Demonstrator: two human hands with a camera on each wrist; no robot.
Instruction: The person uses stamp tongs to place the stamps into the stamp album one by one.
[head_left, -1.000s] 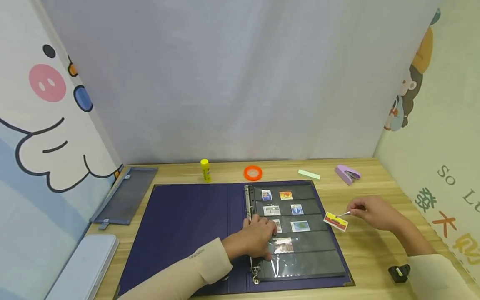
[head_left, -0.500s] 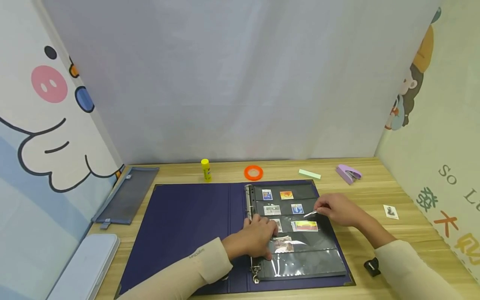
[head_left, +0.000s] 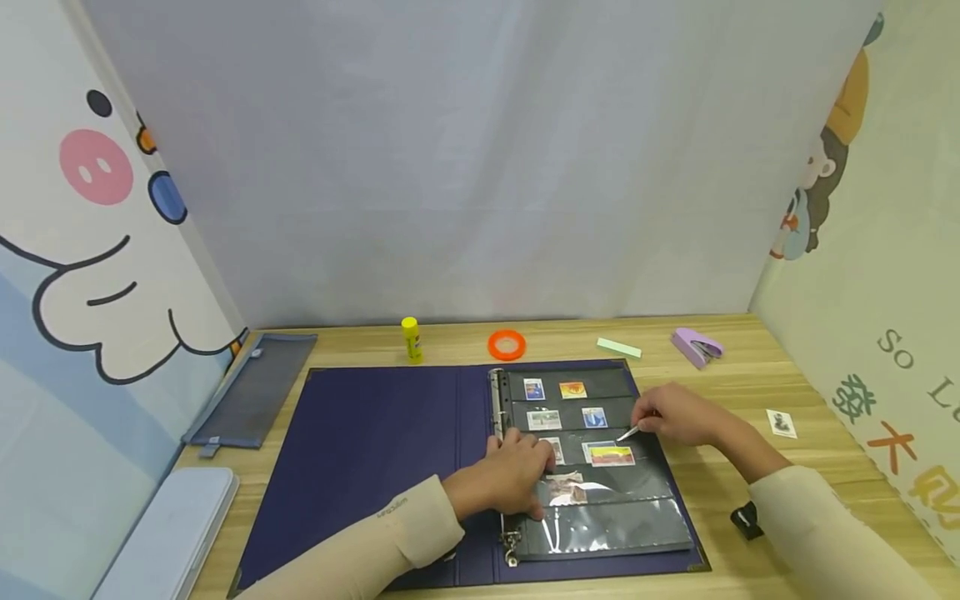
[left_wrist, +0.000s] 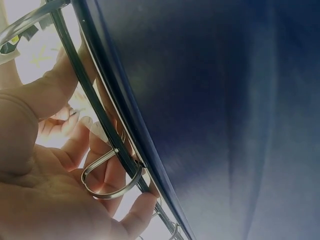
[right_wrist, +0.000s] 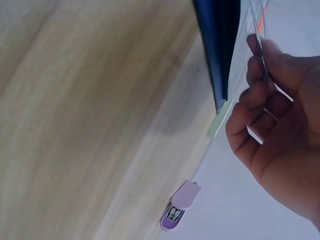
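Note:
My right hand (head_left: 673, 414) pinches a pair of tweezers (head_left: 628, 432) over the right side of the stamp album's black page (head_left: 630, 525). The right wrist view shows the thin metal tweezers (right_wrist: 260, 47) between thumb and fingers. Right below the tips lies a red-and-yellow stamp (head_left: 612, 457), overlapping a pale-edged stamp (head_left: 588, 452) in the third row. My left hand (head_left: 508, 473) rests on the page's left side beside the binder rings, partly covering stamps there. In the left wrist view, its fingers spread behind a metal ring (left_wrist: 112, 192). Several other stamps sit in the upper rows.
Behind the album's blue cover (head_left: 375, 450) stand a glue stick (head_left: 412, 340), an orange tape roll (head_left: 506, 345), a pale green strip (head_left: 618, 347) and a purple stapler (head_left: 697, 347). A loose stamp (head_left: 782, 423) lies right. A mesh pouch (head_left: 255, 392) and white case (head_left: 168, 529) are left.
My right hand has carried the red-and-yellow stamp left onto the page's third row with the tweezers. Lately the stamp has shifted slightly down and the tips slightly right. My left hand stays put.

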